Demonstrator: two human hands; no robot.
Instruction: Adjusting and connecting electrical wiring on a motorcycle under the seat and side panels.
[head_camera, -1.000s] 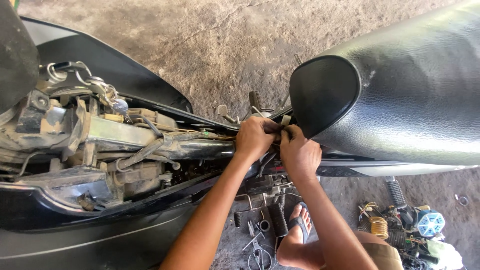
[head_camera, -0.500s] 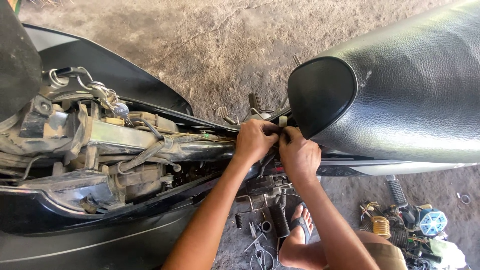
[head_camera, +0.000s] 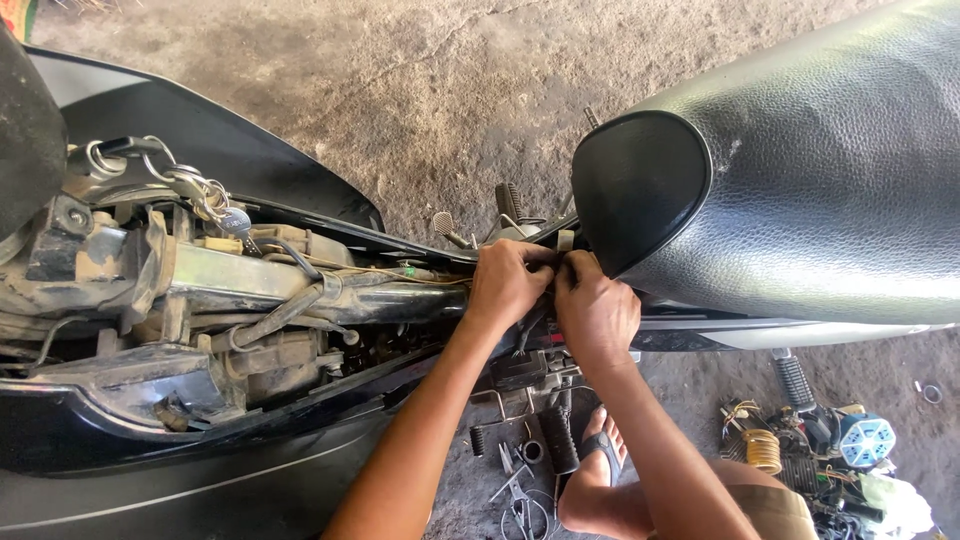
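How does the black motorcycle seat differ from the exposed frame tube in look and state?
The motorcycle seat is black, grained and clean; the frame tube is bare, shiny metal, dusty, with cables along it. The seat is broad and rounded; the tube is long and narrow. The left hand and right hand work where they meet.

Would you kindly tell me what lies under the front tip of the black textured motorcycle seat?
Both hands, left hand and right hand, meet under the black textured motorcycle seat, fingers pinched around dark wiring. The seat and the hands cover whatever the fingers grip.
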